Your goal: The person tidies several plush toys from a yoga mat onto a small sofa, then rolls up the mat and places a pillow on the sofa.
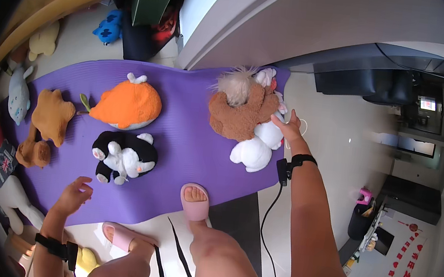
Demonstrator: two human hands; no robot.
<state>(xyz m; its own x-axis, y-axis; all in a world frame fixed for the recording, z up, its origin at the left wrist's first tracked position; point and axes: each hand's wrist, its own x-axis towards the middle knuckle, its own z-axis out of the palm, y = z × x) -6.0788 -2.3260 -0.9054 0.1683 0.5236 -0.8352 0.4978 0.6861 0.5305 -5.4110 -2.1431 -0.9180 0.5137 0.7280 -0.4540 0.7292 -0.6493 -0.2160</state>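
My left hand (75, 193) is raised over the near left part of a purple foam mat (189, 135), fingers loosely curled and nothing in them. Close by lies a black and white plush animal (124, 157), belly up. Beyond that is an orange plush toy (129, 103) with a green stem-like end. My right hand (290, 128) is spread at the right side of a pile of plush toys; I cannot tell whether its fingertip touches them. A brown fleecy plush (245, 114), a plush with pale long hair (235, 84) and white plush toys (252, 154) make up this pile.
A tan star-shaped plush (53, 115), a brown plush (34, 153) and a grey-blue plush (19, 95) lie at the left. A large plush in a patterned garment (1, 162) borders the mat. Cables (266, 217) hang from my wrist straps. A wall (259, 28) stands ahead.
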